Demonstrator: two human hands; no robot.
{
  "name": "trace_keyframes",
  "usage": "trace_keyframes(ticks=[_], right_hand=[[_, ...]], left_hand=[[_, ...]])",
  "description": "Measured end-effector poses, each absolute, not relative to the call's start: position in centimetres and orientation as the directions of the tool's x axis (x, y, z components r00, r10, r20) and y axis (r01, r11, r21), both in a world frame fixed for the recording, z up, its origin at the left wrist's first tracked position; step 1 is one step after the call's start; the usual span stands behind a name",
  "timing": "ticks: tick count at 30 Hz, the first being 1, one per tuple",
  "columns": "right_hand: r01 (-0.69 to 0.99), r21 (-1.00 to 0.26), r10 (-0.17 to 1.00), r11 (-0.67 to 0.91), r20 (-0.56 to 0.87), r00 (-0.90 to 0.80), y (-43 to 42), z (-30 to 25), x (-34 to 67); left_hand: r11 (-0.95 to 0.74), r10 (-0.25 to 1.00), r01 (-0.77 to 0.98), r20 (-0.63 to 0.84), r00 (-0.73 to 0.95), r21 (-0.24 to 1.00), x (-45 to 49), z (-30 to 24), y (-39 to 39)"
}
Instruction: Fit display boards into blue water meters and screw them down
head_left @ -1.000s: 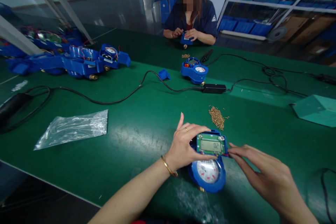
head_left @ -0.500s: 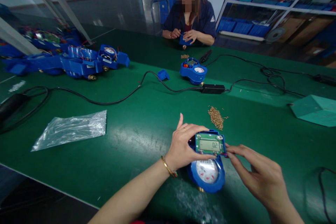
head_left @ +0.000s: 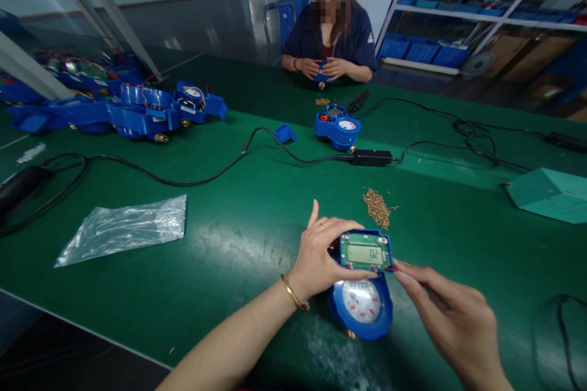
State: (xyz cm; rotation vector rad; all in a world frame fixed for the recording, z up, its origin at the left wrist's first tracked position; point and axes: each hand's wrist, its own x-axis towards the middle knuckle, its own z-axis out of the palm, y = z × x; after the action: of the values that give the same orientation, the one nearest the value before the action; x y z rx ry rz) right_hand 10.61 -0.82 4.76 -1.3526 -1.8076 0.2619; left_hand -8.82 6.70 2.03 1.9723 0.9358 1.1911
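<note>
Green bench (head_left: 238,208). On it: blue meter (head_left: 362,311), pile of brass screws (head_left: 376,208), clear plastic bag (head_left: 123,229), black cable (head_left: 183,182), second meter (head_left: 338,126), heap of blue housings (head_left: 128,111).

The meter housing (head_left: 386,319) is moulded in glossy blue plastic, with a clear, shiny window set over its white dial. The circuit board (head_left: 365,252) on it is finished in matt green, with a dull grey display. The table (head_left: 238,220) is covered in a smooth green mat, rubbed to a pale sheen in patches. A bag (head_left: 123,229) is made of clear, crinkled, glinting plastic film. The screws (head_left: 376,208) are of brass-coloured metal, and the bracelet (head_left: 293,294) is of polished gold-coloured metal.
</note>
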Motion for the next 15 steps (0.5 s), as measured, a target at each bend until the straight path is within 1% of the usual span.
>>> trace_keyframes(ticks=[2, 5, 11, 15], right_hand=[[0.654, -0.666, 0.886, 0.359, 0.463, -0.015, -0.5, 4.9, 10.6], [0.594, -0.750, 0.925, 0.290, 0.379, 0.026, -0.4, 4.9, 10.9], [0.445, -0.890, 0.986, 0.103, 0.152, 0.074, -0.7, 4.7, 11.0], [0.307, -0.952, 0.971, -0.002, 0.071, 0.227, -0.7, 4.4, 10.1]], left_hand=[[-0.541, 0.825, 0.243, 0.453, 0.337, 0.805, -8.8, 2.1, 6.7], [-0.543, 0.823, 0.245, 0.452, 0.343, 0.803, -8.8, 2.1, 6.7], [-0.557, 0.819, 0.248, 0.473, 0.325, 0.793, -8.6, 2.0, 6.6], [-0.551, 0.826, 0.260, 0.474, 0.305, 0.793, -8.6, 2.0, 6.5]])
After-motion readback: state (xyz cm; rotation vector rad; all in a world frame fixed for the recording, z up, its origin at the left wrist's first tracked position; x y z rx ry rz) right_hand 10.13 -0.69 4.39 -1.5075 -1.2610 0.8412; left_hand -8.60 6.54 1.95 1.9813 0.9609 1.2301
